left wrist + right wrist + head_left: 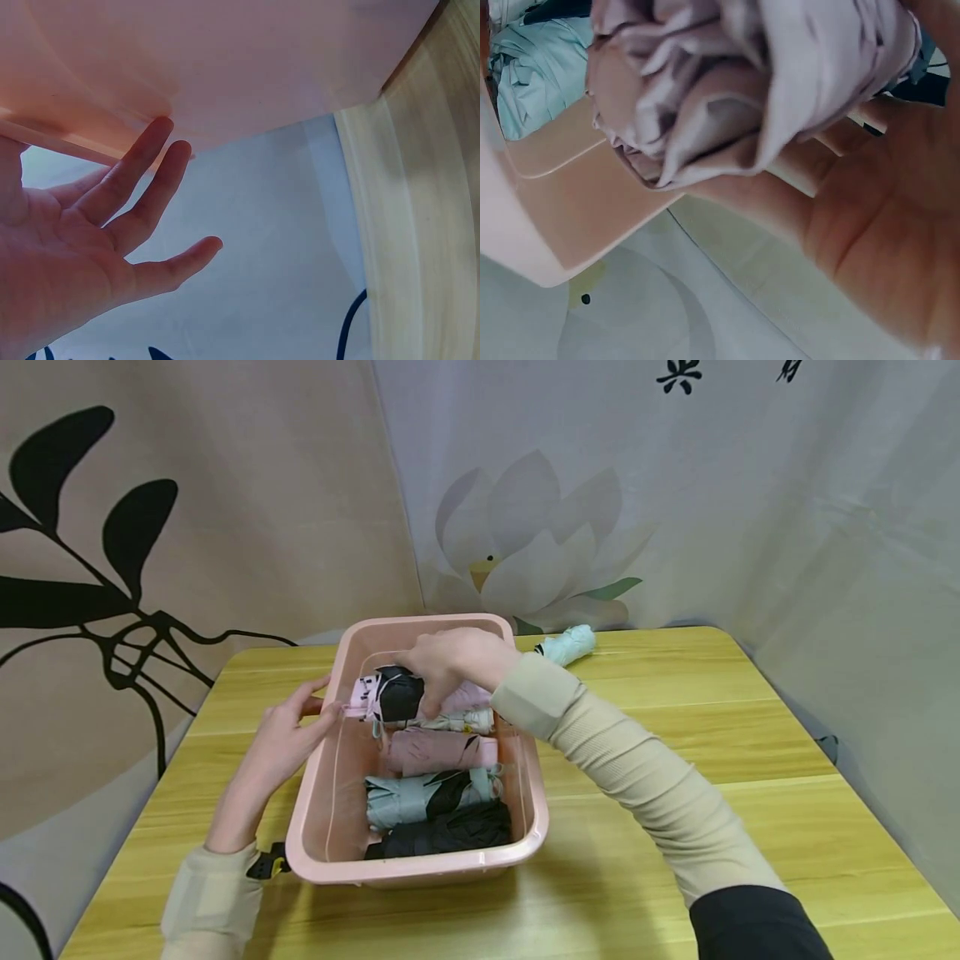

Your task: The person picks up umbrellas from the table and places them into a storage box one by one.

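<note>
A pink plastic bin stands on the table with several folded umbrellas lying crosswise in it. Near its far end my right hand grips a lilac folded umbrella with a black patch; my fingers pass beneath its bunched fabric in the right wrist view. Below it in the head view lie a whitish umbrella, a dusty pink one, a light blue one and a black one. My left hand is at the bin's left rim, its spread fingers against the outer wall.
Another light blue folded umbrella lies on the wooden table behind the bin, to the right. A printed curtain hangs along the table's back edge. A dark cable shows beside the table in the left wrist view.
</note>
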The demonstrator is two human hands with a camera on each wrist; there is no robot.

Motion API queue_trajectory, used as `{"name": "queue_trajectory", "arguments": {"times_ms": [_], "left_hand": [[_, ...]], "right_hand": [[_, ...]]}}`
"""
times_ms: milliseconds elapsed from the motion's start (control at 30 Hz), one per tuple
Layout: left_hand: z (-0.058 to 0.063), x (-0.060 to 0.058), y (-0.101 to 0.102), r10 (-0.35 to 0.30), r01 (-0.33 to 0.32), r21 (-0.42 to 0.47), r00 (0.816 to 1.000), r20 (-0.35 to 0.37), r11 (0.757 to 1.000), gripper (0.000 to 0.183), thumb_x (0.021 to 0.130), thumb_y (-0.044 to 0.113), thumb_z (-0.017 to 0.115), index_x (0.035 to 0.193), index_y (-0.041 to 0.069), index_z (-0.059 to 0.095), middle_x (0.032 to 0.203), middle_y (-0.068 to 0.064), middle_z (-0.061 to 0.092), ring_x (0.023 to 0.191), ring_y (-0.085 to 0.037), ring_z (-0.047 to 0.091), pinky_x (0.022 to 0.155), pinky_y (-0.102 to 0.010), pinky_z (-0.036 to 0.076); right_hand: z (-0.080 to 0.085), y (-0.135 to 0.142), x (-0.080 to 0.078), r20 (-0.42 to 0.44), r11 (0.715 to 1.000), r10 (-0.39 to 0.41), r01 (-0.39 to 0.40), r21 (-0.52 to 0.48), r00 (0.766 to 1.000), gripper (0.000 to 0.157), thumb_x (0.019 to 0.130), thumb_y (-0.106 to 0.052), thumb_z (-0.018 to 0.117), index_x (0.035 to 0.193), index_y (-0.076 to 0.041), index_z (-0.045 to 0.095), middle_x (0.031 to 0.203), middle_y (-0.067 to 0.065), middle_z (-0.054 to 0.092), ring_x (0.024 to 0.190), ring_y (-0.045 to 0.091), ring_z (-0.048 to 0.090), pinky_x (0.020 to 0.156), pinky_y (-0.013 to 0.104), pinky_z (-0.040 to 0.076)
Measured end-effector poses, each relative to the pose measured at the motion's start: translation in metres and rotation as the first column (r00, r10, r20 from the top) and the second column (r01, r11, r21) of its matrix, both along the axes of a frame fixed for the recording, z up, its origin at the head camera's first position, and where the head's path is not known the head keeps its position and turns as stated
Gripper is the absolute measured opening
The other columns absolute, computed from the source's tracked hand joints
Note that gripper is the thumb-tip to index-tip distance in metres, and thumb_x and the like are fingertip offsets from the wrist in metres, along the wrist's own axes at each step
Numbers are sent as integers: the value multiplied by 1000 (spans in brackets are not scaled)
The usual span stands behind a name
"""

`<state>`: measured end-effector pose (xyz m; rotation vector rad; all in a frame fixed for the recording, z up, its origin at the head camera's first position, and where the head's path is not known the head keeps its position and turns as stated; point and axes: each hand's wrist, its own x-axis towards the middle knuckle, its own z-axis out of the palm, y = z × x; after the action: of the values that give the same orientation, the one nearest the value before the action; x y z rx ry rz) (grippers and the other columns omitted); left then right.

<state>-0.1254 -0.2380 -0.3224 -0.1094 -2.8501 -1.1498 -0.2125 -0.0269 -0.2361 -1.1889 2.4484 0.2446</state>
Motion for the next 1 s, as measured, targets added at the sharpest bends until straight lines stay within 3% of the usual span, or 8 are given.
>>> {"name": "queue_trajectory", "arguments": {"times_ms": [67,133,267,333,433,567,800,1000], "left_hand": [[0,0,0,-1,1,-1,1000,1,1000,57,94,37,44,139,3,35,115,-30,58,102,-44,59,69,-43,56],[0,0,0,-3,3,-3,1000,2,1000,57,94,37,44,139,3,35,115,-30,58,103,-44,58,70,-44,56],[0,0,0,-9,9,-7,1000,-10,1000,57,94,36,44,139,2,35,114,-30,59,102,-44,59,70,-44,56],[0,1,0,-9,9,-14,1000,-20,1000,56,94,36,44,139,2,35,113,-30,59,100,-43,60,70,-45,56],[0,1,-1,-7,6,-16,1000,-28,1000,56,94,36,44,139,2,36,113,-30,60,101,-43,59,72,-46,55],[-1,1,-1,-7,7,-11,1000,-29,1000,56,94,36,44,139,3,36,113,-29,60,103,-43,58,74,-47,54],[0,1,-1,-8,7,-12,999,-35,1000,56,94,37,45,139,4,36,112,-28,61,103,-42,58,75,-48,54],[-1,1,-1,-8,8,-4,999,-37,1000,55,94,36,45,139,4,37,111,-28,61,101,-42,60,71,-45,55]], "right_hand": [[-2,-2,-1,2,1000,-11,11,10,1000,75,74,-34,69,139,-25,32,102,-1,55,83,13,49,68,26,41],[-3,-3,-1,-10,1000,-21,21,6,1000,60,78,-32,65,132,-21,40,102,-1,55,86,13,49,69,27,41],[0,1,-2,-109,999,17,-20,-33,994,22,86,-21,55,107,-16,52,90,-2,54,82,14,48,69,27,38],[2,6,-3,-159,997,34,-44,-56,987,14,87,-18,51,101,-16,53,88,-4,54,80,13,47,69,26,36],[3,17,-5,-179,996,51,-63,-65,983,15,88,-18,49,102,-15,54,85,-4,54,74,12,44,67,26,35],[1,37,-11,-149,986,5,-29,-162,989,21,90,-20,48,109,-16,56,88,-2,57,72,12,48,66,28,41],[-14,76,-32,-192,917,-80,-4,-399,978,17,88,-17,53,103,-14,60,95,-1,62,76,14,56,67,31,48],[-32,107,-51,-223,853,-162,23,-521,961,17,87,-13,52,102,-13,61,100,1,61,86,17,59,73,32,50]]}}
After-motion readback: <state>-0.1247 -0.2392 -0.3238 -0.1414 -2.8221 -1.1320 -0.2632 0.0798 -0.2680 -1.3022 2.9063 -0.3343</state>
